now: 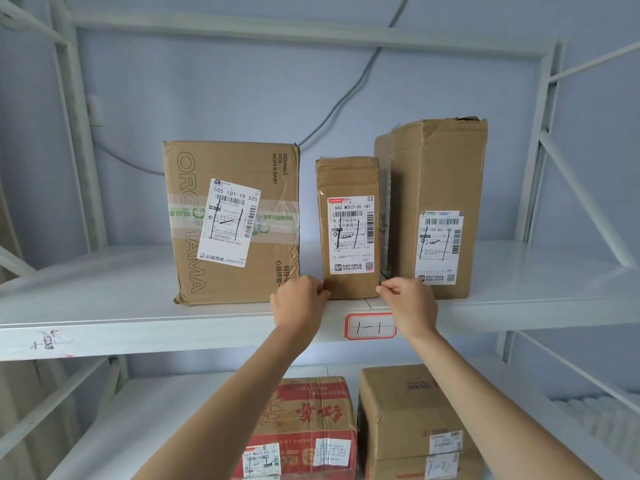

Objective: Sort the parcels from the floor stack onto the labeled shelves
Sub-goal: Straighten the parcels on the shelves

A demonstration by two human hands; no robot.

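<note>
A white metal shelf [104,306] labelled 1-1 crosses mid-frame before a pale blue wall [207,98]. Three parcels stand on it, two below. The left hand [299,299] and right hand [408,299] pinch the small middle parcel [349,230] at its lower corners.

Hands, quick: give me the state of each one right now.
Left hand: fingers curled, pinching the lower left corner of the small middle parcel.
Right hand: fingers curled, pinching the same parcel's lower right corner.
</note>
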